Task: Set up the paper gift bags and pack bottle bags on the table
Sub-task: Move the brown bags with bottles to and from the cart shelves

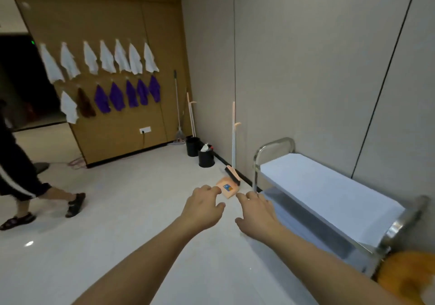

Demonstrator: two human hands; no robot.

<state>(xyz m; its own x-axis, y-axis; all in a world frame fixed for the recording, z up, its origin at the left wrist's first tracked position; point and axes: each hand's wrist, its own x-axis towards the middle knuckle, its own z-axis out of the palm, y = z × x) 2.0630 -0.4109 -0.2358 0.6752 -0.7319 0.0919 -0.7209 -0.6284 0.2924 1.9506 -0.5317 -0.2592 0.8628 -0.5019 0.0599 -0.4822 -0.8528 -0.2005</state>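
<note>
No paper gift bag or bottle bag shows in the head view. My left hand (204, 207) and my right hand (255, 212) are stretched out side by side over the pale floor, fingers relaxed and spread, holding nothing. Right of my hands stands a steel trolley (275, 146) with a white top shelf and a lower shelf. Beyond my fingertips an orange dustpan (226, 188) lies on the floor with a broom (233, 175) leaning over it.
Two black bins (206, 158) stand by the wall corner near a mop (179, 135). White and purple cloths (122, 78) hang on the brown wall. A person in dark clothes and sandals (28, 187) walks at the left. An orange blurred object (407, 278) sits at the lower right.
</note>
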